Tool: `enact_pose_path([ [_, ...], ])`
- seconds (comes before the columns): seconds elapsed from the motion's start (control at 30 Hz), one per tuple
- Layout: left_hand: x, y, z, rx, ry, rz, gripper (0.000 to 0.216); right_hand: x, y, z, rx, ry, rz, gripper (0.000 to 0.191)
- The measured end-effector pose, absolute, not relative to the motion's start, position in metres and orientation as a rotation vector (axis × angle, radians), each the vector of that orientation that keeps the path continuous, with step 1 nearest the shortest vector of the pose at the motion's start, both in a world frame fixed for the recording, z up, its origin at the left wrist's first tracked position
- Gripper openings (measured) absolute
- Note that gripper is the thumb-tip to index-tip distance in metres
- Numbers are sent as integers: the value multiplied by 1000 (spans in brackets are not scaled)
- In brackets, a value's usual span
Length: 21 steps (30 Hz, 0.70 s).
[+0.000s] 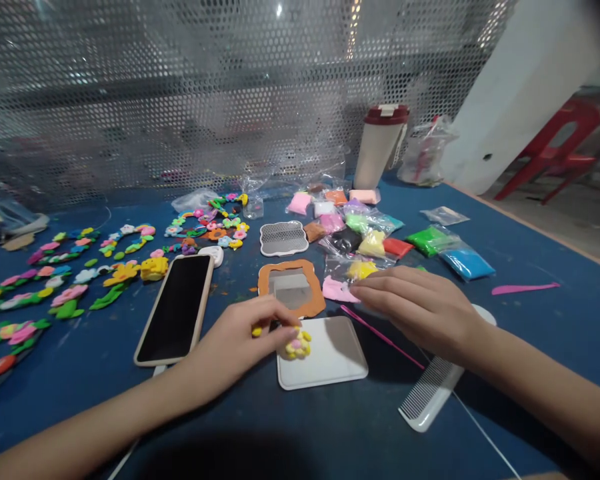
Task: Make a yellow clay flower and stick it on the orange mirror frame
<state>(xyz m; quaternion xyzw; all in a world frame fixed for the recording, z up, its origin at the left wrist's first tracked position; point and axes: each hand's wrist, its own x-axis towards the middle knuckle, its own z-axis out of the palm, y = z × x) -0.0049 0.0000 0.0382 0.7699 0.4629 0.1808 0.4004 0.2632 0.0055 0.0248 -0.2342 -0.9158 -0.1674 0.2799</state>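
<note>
My left hand (260, 323) has thumb and fingertips closed at the edge of a yellow clay flower (299, 345) with a pink centre, over a flat white rectangular plate (333, 357). A small yellow clay piece (257, 331) shows by its curled fingers. My right hand (420, 310) is stretched out palm down, its fingertips at a lump of pink clay (337, 289); its thumb is hidden. Between the hands lies a thin pink modelling tool (380, 335). Behind the plate is a mirror with an orange clay frame (316, 303).
A phone (177, 310) lies left, beside several colourful clay decorations (125, 273). Bags of coloured clay (373, 243) and a white-framed mirror (284, 239) sit behind. A white comb (427, 397), pink clay knife (525, 289) and tumbler (379, 150) are on the right.
</note>
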Motion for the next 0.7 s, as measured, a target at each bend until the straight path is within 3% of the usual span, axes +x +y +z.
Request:
enact_pose_path([
  [0.27, -32, 39, 60, 1788, 1436, 381, 29, 265, 8, 20, -676, -2433, -431, 20],
  [0.7, -32, 50, 56, 1806, 1430, 397, 27, 263, 9, 19, -693, -2439, -405, 20],
])
